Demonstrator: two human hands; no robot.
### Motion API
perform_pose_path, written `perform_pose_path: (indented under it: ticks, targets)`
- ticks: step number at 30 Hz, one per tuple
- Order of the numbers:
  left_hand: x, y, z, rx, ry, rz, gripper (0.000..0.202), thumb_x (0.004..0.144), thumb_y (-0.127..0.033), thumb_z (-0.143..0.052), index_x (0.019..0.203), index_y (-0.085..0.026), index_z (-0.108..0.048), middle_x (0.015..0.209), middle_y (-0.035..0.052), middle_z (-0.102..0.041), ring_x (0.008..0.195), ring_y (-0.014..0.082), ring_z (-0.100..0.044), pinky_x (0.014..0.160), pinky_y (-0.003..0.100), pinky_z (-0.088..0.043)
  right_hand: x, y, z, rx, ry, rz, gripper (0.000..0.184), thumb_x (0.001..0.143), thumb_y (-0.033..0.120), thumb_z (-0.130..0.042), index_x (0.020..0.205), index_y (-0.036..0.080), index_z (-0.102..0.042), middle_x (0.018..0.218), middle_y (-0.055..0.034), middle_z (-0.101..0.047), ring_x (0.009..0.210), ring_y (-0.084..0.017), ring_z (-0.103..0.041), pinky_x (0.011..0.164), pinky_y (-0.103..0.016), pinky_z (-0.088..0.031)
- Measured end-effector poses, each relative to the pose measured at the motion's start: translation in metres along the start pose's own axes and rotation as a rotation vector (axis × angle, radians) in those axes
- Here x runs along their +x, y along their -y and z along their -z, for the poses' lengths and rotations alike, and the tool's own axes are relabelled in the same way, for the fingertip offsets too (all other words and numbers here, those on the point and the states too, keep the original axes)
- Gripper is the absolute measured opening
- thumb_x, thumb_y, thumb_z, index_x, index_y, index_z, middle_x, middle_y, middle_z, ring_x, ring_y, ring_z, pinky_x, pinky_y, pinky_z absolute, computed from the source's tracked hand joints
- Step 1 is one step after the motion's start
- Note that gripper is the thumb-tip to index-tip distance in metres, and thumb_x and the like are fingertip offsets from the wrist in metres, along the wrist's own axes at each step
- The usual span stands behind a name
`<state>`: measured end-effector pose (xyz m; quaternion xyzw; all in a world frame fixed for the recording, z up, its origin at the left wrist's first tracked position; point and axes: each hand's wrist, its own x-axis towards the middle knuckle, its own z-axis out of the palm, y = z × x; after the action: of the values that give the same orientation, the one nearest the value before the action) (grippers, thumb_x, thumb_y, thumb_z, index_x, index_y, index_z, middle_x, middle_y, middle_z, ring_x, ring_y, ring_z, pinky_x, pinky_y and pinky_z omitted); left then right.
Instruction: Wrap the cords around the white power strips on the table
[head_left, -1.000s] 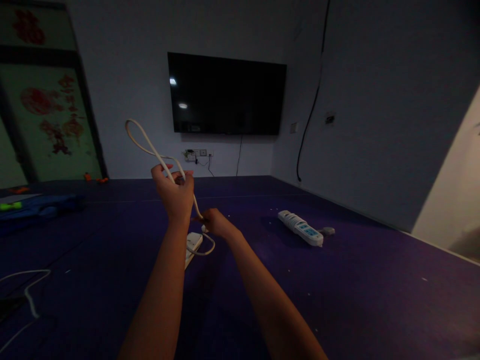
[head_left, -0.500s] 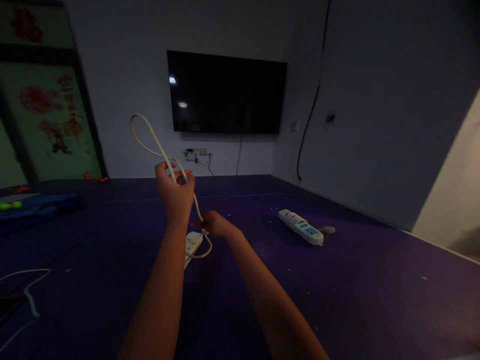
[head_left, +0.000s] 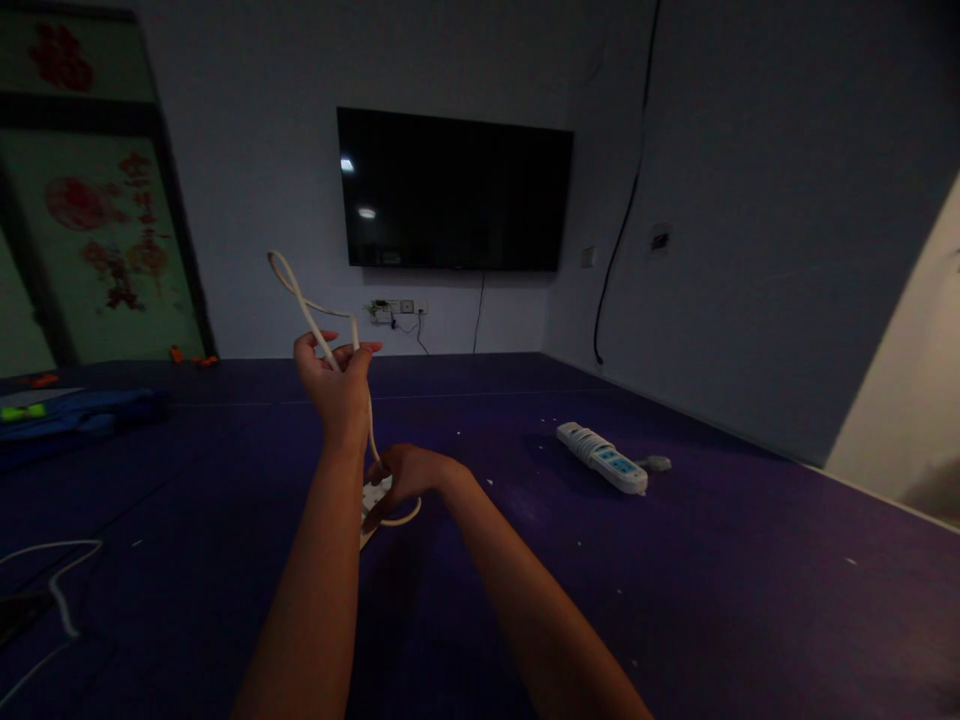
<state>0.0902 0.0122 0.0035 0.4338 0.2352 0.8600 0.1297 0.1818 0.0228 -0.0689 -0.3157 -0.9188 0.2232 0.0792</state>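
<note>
Pinching a white cord [head_left: 300, 297] in the left hand [head_left: 334, 385], grip clenched, at centre frame, with the loop rising toward the upper left. Just below, gripping the same cord in the right hand [head_left: 405, 472], fingers curled shut, right beside a white power strip [head_left: 367, 522] lying on the purple floor [head_left: 675, 600]. Farther right at mid frame, a second power strip [head_left: 602, 456]; above centre, on the wall, a dark television [head_left: 454, 190].
</note>
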Motion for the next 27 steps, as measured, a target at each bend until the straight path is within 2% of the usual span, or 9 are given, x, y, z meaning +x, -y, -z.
perform_pose_path:
  ticks: [6,10,12,15,18,20,24,27]
  targets:
    - [0.004,-0.007,0.003,-0.049,-0.035,0.063,0.041,0.061,-0.008,-0.058,0.088,-0.024,-0.031,0.057,-0.0099,-0.048,0.048,0.0104,-0.058,0.046,0.019,-0.037,0.010,0.010,-0.011,-0.293,-0.064,0.079,0.041,0.065,0.033,-0.073,0.099,0.010,-0.067,0.094,-0.0099,-0.070,0.081,-0.018,-0.063,0.062,-0.020,-0.043]
    - [0.005,-0.017,0.004,-0.125,-0.031,0.112,0.041,0.063,-0.009,-0.058,0.090,-0.024,-0.031,0.060,-0.0081,-0.058,0.035,0.0056,-0.044,0.038,0.018,-0.027,0.007,0.009,-0.009,-0.343,-0.143,-0.013,0.028,0.071,0.029,-0.065,0.093,0.012,-0.068,0.091,-0.0095,-0.069,0.082,-0.021,-0.063,0.055,-0.022,-0.039]
    - [0.008,-0.022,0.007,-0.141,-0.035,0.103,0.041,0.065,-0.009,-0.058,0.092,-0.024,-0.032,0.061,-0.0073,-0.062,0.034,0.0054,-0.041,0.038,0.018,-0.026,0.005,0.006,-0.005,-0.265,-0.164,-0.051,0.025,0.071,0.023,-0.062,0.095,0.015,-0.067,0.088,-0.0059,-0.069,0.082,-0.019,-0.063,0.056,-0.021,-0.039]
    - [0.014,-0.029,0.014,-0.154,-0.075,0.074,0.045,0.067,-0.005,-0.058,0.101,-0.023,-0.034,0.059,-0.0071,-0.061,0.045,0.0083,-0.051,0.042,0.018,-0.032,0.003,-0.005,0.004,-0.075,-0.213,-0.035,0.030,0.068,0.007,-0.056,0.095,0.017,-0.065,0.082,-0.0005,-0.067,0.079,-0.015,-0.062,0.061,-0.019,-0.040]
    - [0.022,-0.033,0.023,-0.192,-0.126,0.127,0.051,0.070,0.001,-0.054,0.110,-0.025,-0.037,0.059,-0.0079,-0.058,0.057,0.0093,-0.058,0.053,0.019,-0.040,0.000,-0.021,0.012,0.115,-0.343,-0.025,0.035,0.070,0.001,-0.047,0.098,0.016,-0.061,0.072,0.0015,-0.062,0.069,-0.011,-0.058,0.059,-0.019,-0.040]
    - [0.027,-0.034,0.029,-0.239,-0.179,0.197,0.047,0.071,0.004,-0.052,0.106,-0.025,-0.042,0.060,-0.0076,-0.058,0.062,0.0090,-0.060,0.059,0.019,-0.043,-0.002,-0.029,0.017,0.213,-0.445,0.006,0.033,0.073,0.001,-0.043,0.098,0.015,-0.059,0.066,0.0030,-0.057,0.062,-0.010,-0.053,0.058,-0.020,-0.039]
    - [0.035,-0.034,0.039,-0.351,-0.272,0.429,0.013,0.081,-0.006,-0.047,0.079,-0.020,-0.046,0.068,-0.0002,-0.062,0.074,0.0116,-0.064,0.067,0.021,-0.049,-0.010,-0.037,0.028,0.387,-0.600,0.093,0.022,0.075,0.006,-0.044,0.090,0.015,-0.059,0.063,0.0050,-0.050,0.058,-0.008,-0.046,0.058,-0.020,-0.036]
    - [0.038,-0.033,0.043,-0.429,-0.336,0.599,0.015,0.089,-0.015,-0.036,0.078,-0.020,-0.045,0.076,0.0047,-0.064,0.079,0.0136,-0.065,0.067,0.023,-0.053,-0.018,-0.039,0.037,0.536,-0.664,0.121,0.014,0.075,0.015,-0.052,0.087,0.015,-0.059,0.062,0.0051,-0.050,0.057,-0.007,-0.044,0.054,-0.019,-0.032]
